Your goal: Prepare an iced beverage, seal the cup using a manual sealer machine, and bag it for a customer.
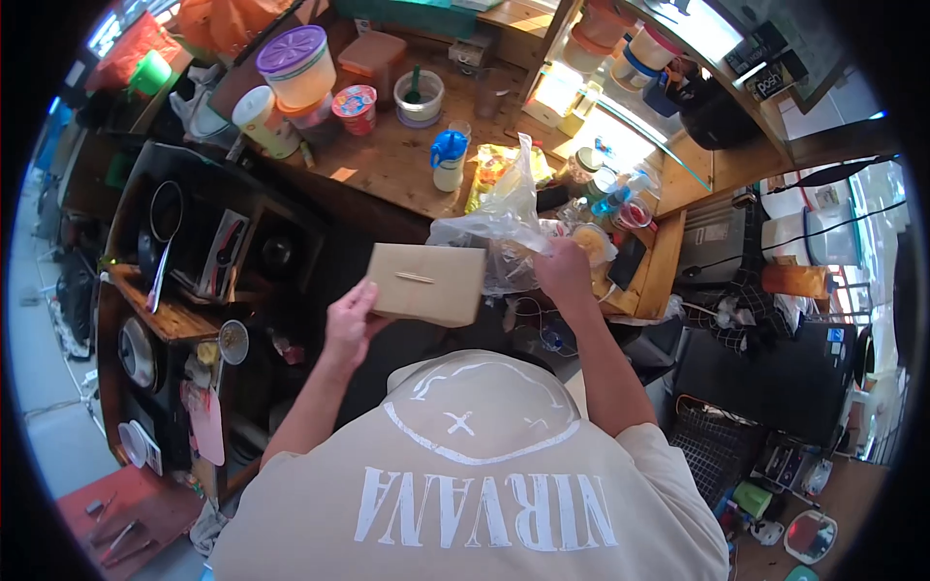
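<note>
My left hand [352,319] grips the left edge of a small brown cardboard box [429,298]. On the box's upper face lies what looks like a few wooden toothpicks [415,277]. My right hand [563,269] is closed on a clear plastic bag [501,218], just right of the box. The bag spreads behind the box, and part of it is hidden by the box. Whether anything is inside the bag, I cannot tell. A yellow packet [483,174] lies behind the bag on the wooden counter [370,174].
A blue-capped bottle [449,163], a bucket with a green scoop [419,98] and a purple-lidded tub [296,62] stand on the counter. Several jars [581,165] crowd its right part, near a dark phone [627,263]. A black oven-like appliance [211,218] stands at left.
</note>
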